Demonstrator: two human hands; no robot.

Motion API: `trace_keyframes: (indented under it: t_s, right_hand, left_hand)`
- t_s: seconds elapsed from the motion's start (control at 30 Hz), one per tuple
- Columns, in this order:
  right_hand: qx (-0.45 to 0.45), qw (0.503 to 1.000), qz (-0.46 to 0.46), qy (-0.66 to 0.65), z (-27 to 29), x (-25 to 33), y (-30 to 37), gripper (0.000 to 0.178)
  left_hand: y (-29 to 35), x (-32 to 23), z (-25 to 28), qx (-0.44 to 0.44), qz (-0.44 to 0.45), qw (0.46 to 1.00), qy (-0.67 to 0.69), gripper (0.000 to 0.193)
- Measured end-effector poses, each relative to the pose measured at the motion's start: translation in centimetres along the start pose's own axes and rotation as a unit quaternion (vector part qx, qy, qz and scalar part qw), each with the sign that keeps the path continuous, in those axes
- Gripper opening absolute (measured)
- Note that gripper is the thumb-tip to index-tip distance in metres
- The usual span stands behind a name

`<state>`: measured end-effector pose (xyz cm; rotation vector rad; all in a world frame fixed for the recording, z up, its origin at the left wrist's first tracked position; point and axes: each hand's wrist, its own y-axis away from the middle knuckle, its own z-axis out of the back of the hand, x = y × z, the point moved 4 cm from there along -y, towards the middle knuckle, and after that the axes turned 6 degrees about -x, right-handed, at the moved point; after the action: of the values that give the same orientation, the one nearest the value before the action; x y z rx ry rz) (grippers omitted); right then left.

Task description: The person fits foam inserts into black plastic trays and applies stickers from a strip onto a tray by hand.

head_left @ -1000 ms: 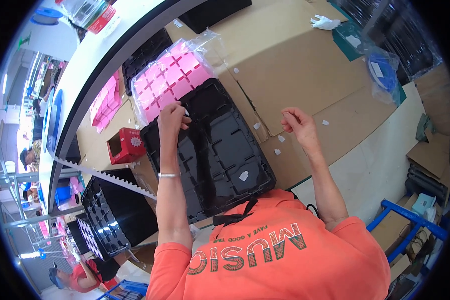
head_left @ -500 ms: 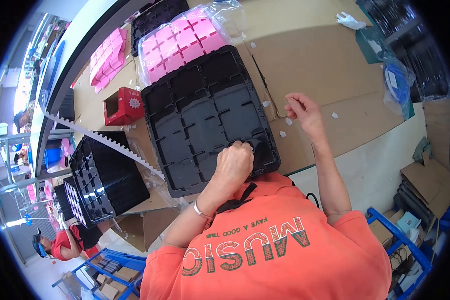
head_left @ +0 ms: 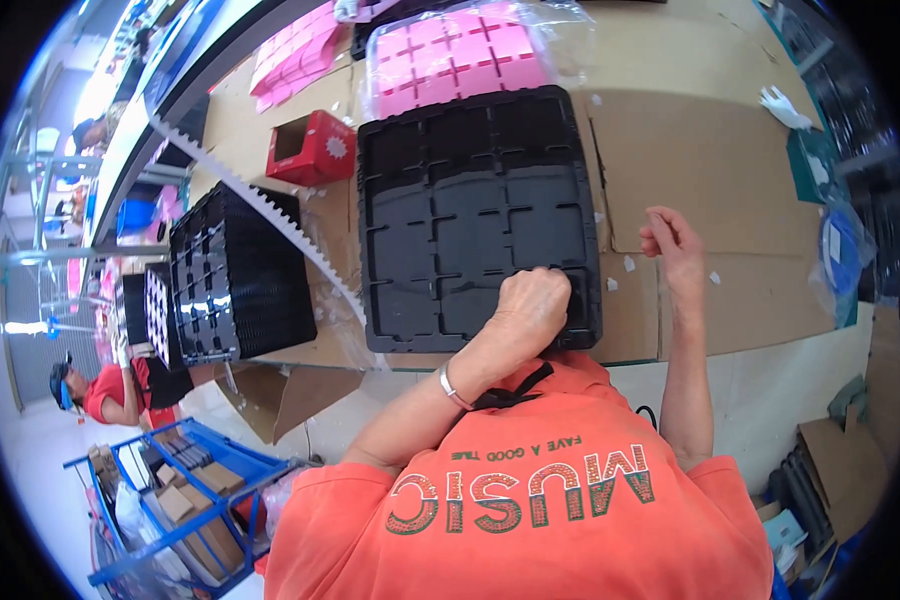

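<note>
A black plastic tray [head_left: 475, 240], divided into several shallow compartments by raised ribs, lies on the cardboard-covered table before me. My left hand [head_left: 535, 308] rests at the tray's near right corner compartment with its fingers curled down. Whatever those fingers grip is hidden under the knuckles. To the right of the tray, my right hand [head_left: 676, 248] is raised over the cardboard [head_left: 730, 200]. Its thumb and fingers are bent together, and anything between them is too small to make out.
Pink divider sheets [head_left: 460, 60] in clear plastic lie beyond the tray. Left of it stand a red box [head_left: 312, 148], a white toothed strip [head_left: 260, 205] and stacked black trays [head_left: 240, 275]. White scraps dot the cardboard; a white glove [head_left: 785, 108] lies far right. Another person [head_left: 125, 395] works at left.
My view has turned, so the tray now appears straighter and farther right. The left hand stays at the tray's near right corner, and the right hand remains raised with its fingers bent.
</note>
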<state>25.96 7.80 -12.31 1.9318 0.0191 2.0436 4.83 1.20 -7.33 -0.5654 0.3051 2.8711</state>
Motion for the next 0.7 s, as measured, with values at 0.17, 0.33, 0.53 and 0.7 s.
trace_keyframes:
  t_s: [0.17, 0.33, 0.53, 0.7]
  right_hand:
    - [0.018, 1.0, -0.005, 0.001, -0.5, -0.1, -0.3, 0.019]
    - [0.02, 1.0, -0.02, 0.004, -0.9, 0.3, -0.5, 0.018]
    - [0.011, 0.999, -0.023, 0.022, -0.4, 0.2, -0.7, 0.019]
    - [0.001, 1.0, -0.027, 0.008, -0.1, 0.1, -0.6, 0.018]
  left_hand:
    - [0.0, 0.2, -0.2, -0.017, 0.002, 1.0, 0.019, 0.011]
    - [0.5, 0.7, -0.2, -0.049, 0.034, 0.996, 0.059, 0.01]
    - [1.2, 1.4, -0.7, -0.086, 0.019, 0.992, 0.095, 0.01]
    - [2.3, 1.9, -0.1, -0.102, 0.033, 0.971, 0.212, 0.019]
